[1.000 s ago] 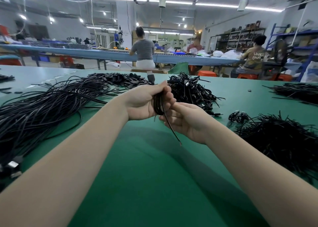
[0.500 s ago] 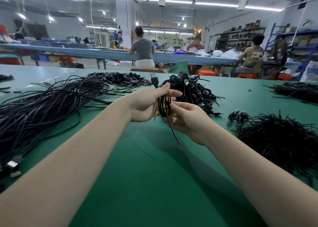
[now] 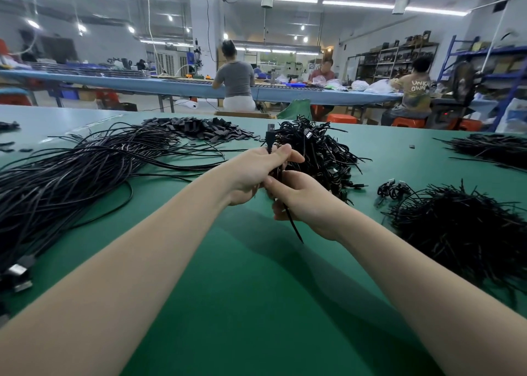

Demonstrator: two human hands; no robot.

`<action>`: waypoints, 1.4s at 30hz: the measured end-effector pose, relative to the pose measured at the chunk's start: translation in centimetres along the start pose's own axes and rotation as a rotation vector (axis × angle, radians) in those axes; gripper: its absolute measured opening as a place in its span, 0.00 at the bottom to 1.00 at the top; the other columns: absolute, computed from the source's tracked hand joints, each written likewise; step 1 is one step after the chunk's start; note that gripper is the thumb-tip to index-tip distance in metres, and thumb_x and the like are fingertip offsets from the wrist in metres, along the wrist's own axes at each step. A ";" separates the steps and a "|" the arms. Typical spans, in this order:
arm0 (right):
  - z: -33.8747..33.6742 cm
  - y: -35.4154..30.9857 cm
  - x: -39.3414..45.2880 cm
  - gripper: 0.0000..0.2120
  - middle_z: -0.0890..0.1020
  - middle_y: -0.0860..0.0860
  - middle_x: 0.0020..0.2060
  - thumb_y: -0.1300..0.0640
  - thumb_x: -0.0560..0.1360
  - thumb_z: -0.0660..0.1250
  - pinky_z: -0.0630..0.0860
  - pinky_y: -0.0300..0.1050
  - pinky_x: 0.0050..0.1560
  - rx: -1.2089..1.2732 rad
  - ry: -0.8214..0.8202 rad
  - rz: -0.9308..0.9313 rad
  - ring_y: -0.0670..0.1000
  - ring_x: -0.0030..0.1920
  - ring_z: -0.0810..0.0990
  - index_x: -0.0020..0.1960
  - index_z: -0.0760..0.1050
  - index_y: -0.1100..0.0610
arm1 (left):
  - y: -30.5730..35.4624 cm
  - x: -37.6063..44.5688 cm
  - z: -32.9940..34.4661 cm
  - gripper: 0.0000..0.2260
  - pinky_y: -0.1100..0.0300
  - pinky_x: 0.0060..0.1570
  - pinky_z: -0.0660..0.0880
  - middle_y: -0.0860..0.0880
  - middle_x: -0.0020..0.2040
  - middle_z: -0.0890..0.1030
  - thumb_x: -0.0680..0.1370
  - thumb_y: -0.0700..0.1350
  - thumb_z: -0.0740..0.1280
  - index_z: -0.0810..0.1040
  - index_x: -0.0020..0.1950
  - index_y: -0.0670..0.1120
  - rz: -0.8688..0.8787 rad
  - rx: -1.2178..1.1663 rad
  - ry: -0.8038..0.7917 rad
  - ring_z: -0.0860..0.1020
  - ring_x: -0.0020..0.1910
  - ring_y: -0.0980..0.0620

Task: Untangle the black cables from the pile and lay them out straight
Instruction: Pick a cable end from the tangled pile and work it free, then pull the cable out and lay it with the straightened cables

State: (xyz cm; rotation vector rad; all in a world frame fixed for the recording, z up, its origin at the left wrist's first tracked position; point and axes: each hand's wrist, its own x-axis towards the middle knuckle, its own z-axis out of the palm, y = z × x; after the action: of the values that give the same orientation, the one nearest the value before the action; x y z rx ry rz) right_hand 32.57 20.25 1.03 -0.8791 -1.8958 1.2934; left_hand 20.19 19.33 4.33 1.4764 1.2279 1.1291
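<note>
Above the green table (image 3: 256,304) my left hand (image 3: 253,173) grips a coiled black cable (image 3: 293,224), with its USB plug (image 3: 270,136) sticking up over my fingers. My right hand (image 3: 302,199) pinches the same coil from below, and a loose cable end hangs down past my right wrist. Just behind my hands lies the tangled pile of black cables (image 3: 319,150). A long sweep of straightened black cables (image 3: 71,176) covers the table to the left.
A heap of small black pieces (image 3: 205,130) lies at the far middle. More cable heaps sit at the right (image 3: 462,233) and far right (image 3: 493,147), with one small coil (image 3: 393,190) between. People sit at a blue bench behind the table.
My hands have lifted slightly with the coil, and the USB plug now stands higher above my left fingers. My left fingers have shifted their hold on the coil.
</note>
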 end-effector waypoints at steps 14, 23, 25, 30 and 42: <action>0.3 1.1 0.7 0.13 0.75 0.50 0.43 0.53 0.83 0.49 0.69 0.44 0.42 -0.449 0.217 -0.079 0.51 0.44 0.73 0.49 0.69 0.56 | -1.2 0.9 0.9 0.14 0.65 0.38 0.77 0.51 0.38 0.78 0.82 0.52 0.60 0.80 0.43 0.47 -0.053 -0.158 0.053 0.75 0.37 0.54; -0.7 2.9 1.3 0.14 0.76 0.57 0.45 0.51 0.83 0.48 0.65 0.46 0.43 -0.655 0.282 0.089 0.57 0.44 0.73 0.43 0.64 0.55 | -2.0 0.9 -1.4 0.14 0.64 0.37 0.79 0.49 0.48 0.85 0.75 0.56 0.69 0.82 0.49 0.46 -0.162 -0.043 0.107 0.84 0.43 0.55; -1.5 3.6 0.8 0.12 0.77 0.57 0.45 0.51 0.83 0.48 0.67 0.48 0.42 -0.866 0.324 0.131 0.58 0.43 0.74 0.45 0.62 0.56 | -3.0 1.3 -1.7 0.12 0.60 0.41 0.80 0.50 0.49 0.84 0.76 0.55 0.69 0.82 0.51 0.48 -0.021 0.120 0.306 0.84 0.44 0.54; -2.1 4.6 0.2 0.02 0.77 0.55 0.52 0.57 0.81 0.53 0.62 0.50 0.42 -1.289 0.313 0.041 0.59 0.49 0.77 0.50 0.62 0.55 | -6.2 1.4 0.1 0.21 0.52 0.62 0.69 0.46 0.67 0.73 0.77 0.41 0.61 0.67 0.71 0.46 0.490 1.194 0.208 0.73 0.64 0.47; -2.6 3.9 0.7 0.08 0.76 0.55 0.56 0.58 0.81 0.52 0.62 0.49 0.44 -1.484 0.072 -0.196 0.57 0.54 0.77 0.58 0.64 0.57 | -7.3 0.2 0.9 0.07 0.56 0.52 0.67 0.45 0.61 0.75 0.80 0.41 0.58 0.71 0.56 0.43 0.474 1.322 0.157 0.74 0.59 0.44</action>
State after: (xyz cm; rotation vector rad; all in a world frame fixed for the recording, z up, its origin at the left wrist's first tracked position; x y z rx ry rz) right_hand 34.95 23.20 -1.86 -1.2650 -2.6389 -0.5009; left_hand 19.72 20.37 -2.99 2.7910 1.9465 0.6469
